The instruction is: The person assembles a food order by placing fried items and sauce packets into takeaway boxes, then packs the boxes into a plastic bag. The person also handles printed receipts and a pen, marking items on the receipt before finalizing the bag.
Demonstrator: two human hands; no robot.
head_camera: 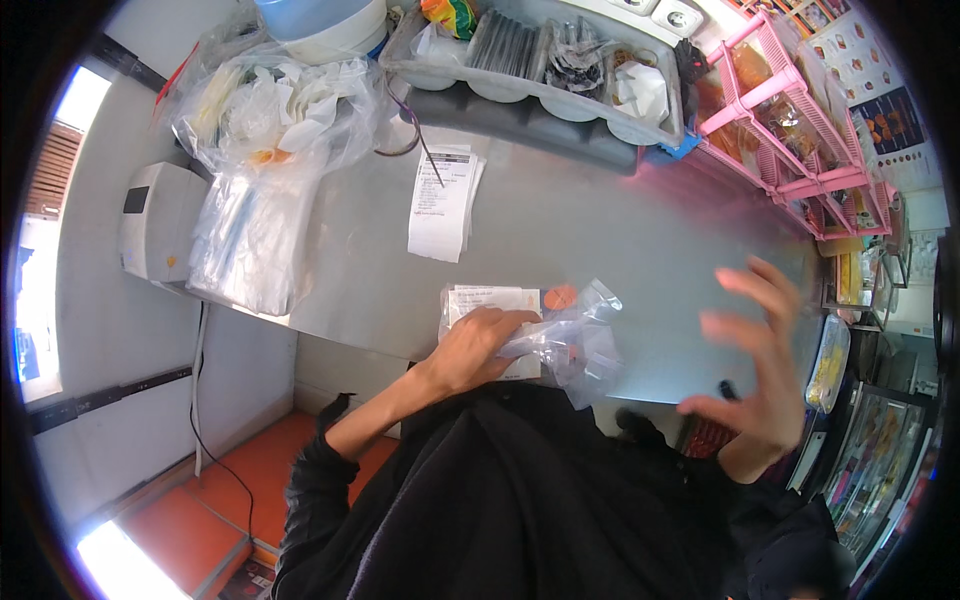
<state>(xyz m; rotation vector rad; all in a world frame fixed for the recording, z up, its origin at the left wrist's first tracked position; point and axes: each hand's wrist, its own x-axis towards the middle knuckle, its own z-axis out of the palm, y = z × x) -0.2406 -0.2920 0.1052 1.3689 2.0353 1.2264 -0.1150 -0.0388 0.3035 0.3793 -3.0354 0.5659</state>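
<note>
At the metal counter's front edge, my left hand (pixel 480 345) grips the gathered part of a clear plastic bag (pixel 592 349). Inside or under the plastic lies a flat packet with printed white paper (pixel 487 295) and an orange and dark blue patch; which of the two cannot be told. My right hand (pixel 750 352) is raised at the right, blurred, its fingers spread and nothing between them. Farther back on the counter rests a small stack of printed paper slips (pixel 442 210), with the thin tip of a dark cord or rod over it.
Clear plastic bags (pixel 251 232) lie at the left beside a white device (pixel 161 221). A grey divided tray (pixel 525 86) with cutlery and packets stands at the back. Pink plastic racks (pixel 787 135) holding bagged items stand at the back right. A glass display case (pixel 874 450) is at the right.
</note>
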